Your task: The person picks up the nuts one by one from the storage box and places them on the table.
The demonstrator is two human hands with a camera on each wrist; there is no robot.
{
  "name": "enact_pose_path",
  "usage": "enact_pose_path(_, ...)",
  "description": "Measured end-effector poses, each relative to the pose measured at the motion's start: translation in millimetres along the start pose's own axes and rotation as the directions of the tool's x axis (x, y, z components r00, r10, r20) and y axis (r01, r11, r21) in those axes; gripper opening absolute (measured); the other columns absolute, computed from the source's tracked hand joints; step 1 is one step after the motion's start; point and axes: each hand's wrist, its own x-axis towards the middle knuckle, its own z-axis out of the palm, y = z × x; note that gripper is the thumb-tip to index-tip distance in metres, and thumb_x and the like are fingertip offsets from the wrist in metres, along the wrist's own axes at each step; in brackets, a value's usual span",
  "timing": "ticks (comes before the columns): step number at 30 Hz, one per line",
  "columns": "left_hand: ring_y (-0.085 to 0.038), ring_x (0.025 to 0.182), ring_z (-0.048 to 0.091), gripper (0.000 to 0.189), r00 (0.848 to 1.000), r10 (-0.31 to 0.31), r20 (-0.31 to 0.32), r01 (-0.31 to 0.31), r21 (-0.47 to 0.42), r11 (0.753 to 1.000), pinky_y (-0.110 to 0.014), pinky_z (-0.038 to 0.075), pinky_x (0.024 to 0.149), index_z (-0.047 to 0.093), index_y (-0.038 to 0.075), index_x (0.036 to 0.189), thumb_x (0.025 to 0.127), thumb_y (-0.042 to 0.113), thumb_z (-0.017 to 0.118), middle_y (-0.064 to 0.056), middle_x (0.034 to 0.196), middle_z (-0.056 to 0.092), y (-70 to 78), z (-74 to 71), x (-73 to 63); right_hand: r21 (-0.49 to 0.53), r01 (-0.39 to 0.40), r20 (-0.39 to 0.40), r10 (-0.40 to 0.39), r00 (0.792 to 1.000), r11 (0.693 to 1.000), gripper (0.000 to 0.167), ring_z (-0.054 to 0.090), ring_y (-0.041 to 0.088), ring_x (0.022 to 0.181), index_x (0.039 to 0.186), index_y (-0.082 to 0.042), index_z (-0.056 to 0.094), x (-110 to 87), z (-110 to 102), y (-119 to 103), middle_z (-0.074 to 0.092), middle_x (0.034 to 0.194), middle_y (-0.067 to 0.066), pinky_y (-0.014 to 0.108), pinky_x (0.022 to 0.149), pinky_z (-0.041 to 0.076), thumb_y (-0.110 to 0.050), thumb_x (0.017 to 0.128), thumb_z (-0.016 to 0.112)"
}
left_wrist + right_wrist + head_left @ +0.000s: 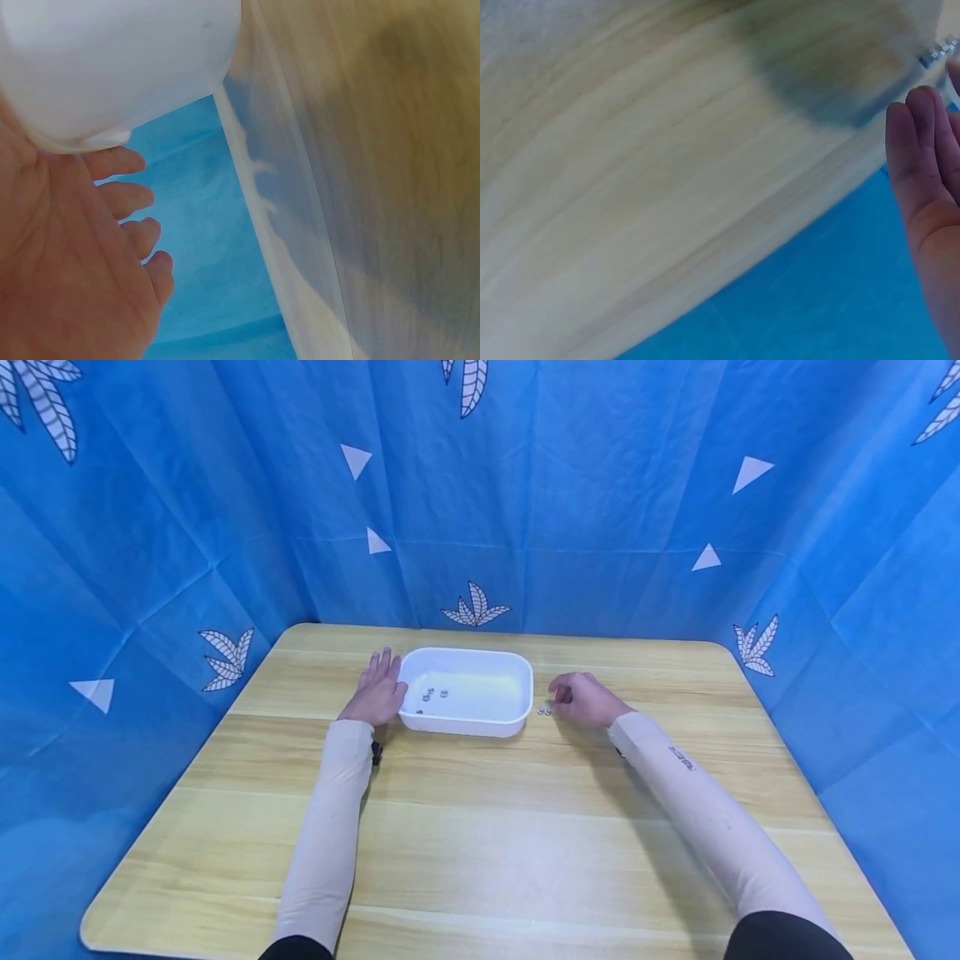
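A white rectangular tub (480, 727) stands toward the back of the table. Inside it, on the left, lie several small shiny metal pieces (444, 693), too small to tell the kind. My left hand (377, 689) rests against the tub's left side, thumb at the rim and fingers extended; the left wrist view shows its palm (82, 247) beside the white wall. To the right of the tub, my right hand (587, 699) hovers by more metal pieces (543, 712) on the table. Its fingers are gently bent, nothing visibly held; in the right wrist view the metal pieces (939, 52) appear beyond the fingertips.
The light wood-grain table (480, 827) has rounded corners. A blue cloth (600, 493) with white leaf and triangle prints hangs behind and along both sides. Both forearms reach in from the front edge.
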Motion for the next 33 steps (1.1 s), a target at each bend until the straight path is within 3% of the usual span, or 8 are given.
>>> enact_pose_path(4,-0.045,0.161,-0.009,0.066,1.000,-0.004,0.001,0.004,-0.003,1.000,-0.060,0.001,0.132,0.009,-0.006,0.163,0.108,0.027,0.026,-0.024,0.173,-0.008,0.4,-1.4,-0.4,0.004,0.004,-0.062,-0.004,0.998,1.000,0.034,0.072,0.029,0.096,0.128,0.009,0.065,2.7,-7.7,-10.0,0.076,0.103,0.019,0.043,0.089,0.062,-0.003,0.096,0.066)
enact_pose_path(11,-0.046,0.161,-0.007,0.066,1.000,-0.007,-0.011,0.007,-0.002,1.000,-0.060,0.002,0.132,0.012,-0.006,0.163,0.108,0.027,0.026,-0.025,0.173,-0.006,-0.2,-1.8,-1.5,-0.005,0.041,-0.159,-0.041,0.986,0.999,0.027,0.072,0.029,0.095,0.119,0.009,0.070,12.0,-19.8,-31.5,0.076,0.102,0.019,0.043,0.087,0.061,-0.009,0.101,0.061)
enact_pose_path(17,-0.045,0.161,-0.008,0.066,1.000,-0.006,-0.007,0.006,-0.004,1.000,-0.059,0.002,0.132,0.010,-0.006,0.163,0.108,0.028,0.026,-0.025,0.173,-0.006,-0.8,-2.2,-0.5,-0.001,0.063,-0.189,-0.062,0.980,0.998,0.024,0.070,0.027,0.092,0.115,0.006,0.074,22.8,-20.4,-50.7,0.076,0.101,0.018,0.041,0.084,0.061,-0.009,0.101,0.060)
enact_pose_path(23,-0.044,0.162,-0.008,0.067,1.000,-0.013,0.000,0.013,-0.003,1.000,-0.058,0.001,0.132,0.010,-0.005,0.164,0.108,0.029,0.026,-0.023,0.174,-0.007,-0.8,-1.5,1.4,0.001,0.067,-0.151,-0.066,0.986,0.998,0.023,0.071,0.027,0.092,0.116,0.006,0.073,33.1,-11.1,-67.4,0.077,0.103,0.017,0.038,0.085,0.062,-0.008,0.100,0.063)
enact_pose_path(29,-0.044,0.162,-0.009,0.067,1.000,-0.014,0.008,0.014,-0.010,1.000,-0.058,0.001,0.132,0.009,-0.004,0.164,0.108,0.029,0.025,-0.023,0.174,-0.007,-0.8,-0.4,2.0,-0.017,0.092,-0.020,-0.093,0.995,0.996,0.027,0.074,0.031,0.104,0.121,0.007,0.071,41.5,3.7,-80.1,0.076,0.113,0.020,0.039,0.095,0.062,-0.006,0.098,0.067)
enact_pose_path(33,-0.044,0.161,-0.009,0.067,1.000,-0.007,0.009,0.007,-0.011,1.000,-0.058,0.001,0.132,0.009,-0.005,0.163,0.108,0.029,0.026,-0.024,0.173,-0.007,-0.3,0.6,1.4,-0.028,0.125,0.066,-0.123,0.990,0.992,0.026,0.074,0.031,0.107,0.119,0.008,0.072,45.4,12.6,-87.2,0.077,0.113,0.020,0.040,0.098,0.061,-0.003,0.095,0.069)
